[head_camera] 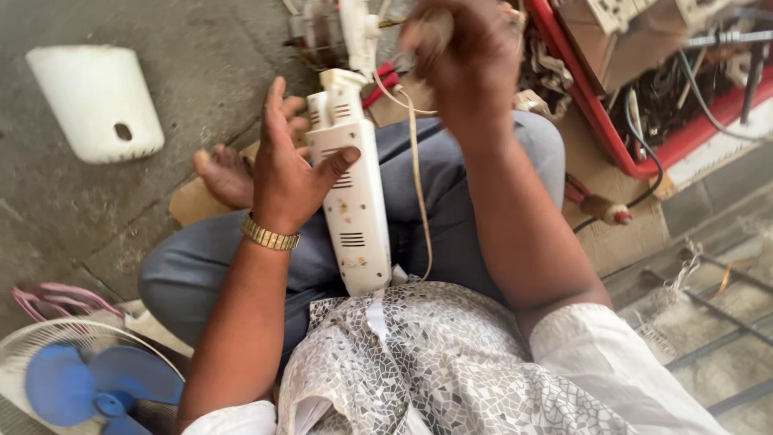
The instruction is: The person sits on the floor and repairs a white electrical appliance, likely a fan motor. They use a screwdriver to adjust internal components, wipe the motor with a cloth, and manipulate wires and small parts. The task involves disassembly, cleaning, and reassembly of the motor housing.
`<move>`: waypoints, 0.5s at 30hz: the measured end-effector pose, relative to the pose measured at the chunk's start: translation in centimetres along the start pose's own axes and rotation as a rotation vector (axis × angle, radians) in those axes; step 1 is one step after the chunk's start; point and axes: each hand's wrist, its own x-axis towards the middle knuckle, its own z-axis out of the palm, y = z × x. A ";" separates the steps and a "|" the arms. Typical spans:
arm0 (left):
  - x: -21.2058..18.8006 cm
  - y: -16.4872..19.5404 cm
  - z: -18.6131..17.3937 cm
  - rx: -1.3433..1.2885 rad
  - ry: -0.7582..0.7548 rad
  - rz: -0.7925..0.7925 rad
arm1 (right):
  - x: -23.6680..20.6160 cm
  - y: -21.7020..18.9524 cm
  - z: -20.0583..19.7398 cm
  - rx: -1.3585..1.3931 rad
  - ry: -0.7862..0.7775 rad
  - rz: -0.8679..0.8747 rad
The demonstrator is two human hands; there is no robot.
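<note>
A long white plastic appliance body [354,201] with vent slots lies lengthwise on my lap, over my grey trousers. My left hand [286,165] rests against its left side, thumb across the front and fingers spread, steadying it. A gold watch band sits on that wrist. My right hand [463,48] is raised above the far end of the appliance, blurred, with its fingers closed around a thin cream cord [417,177] that hangs down along the appliance. What else it pinches is too blurred to tell.
A white plastic cover [97,101] lies on the concrete floor at the left. A fan with blue blades [88,387] stands at the lower left. A red crate [644,105] full of wires and parts sits at the upper right, on cardboard.
</note>
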 end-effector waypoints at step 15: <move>2.4 -6.3 5.1 -0.356 -0.091 -0.282 | 2.6 10.7 -5.9 0.567 0.403 0.040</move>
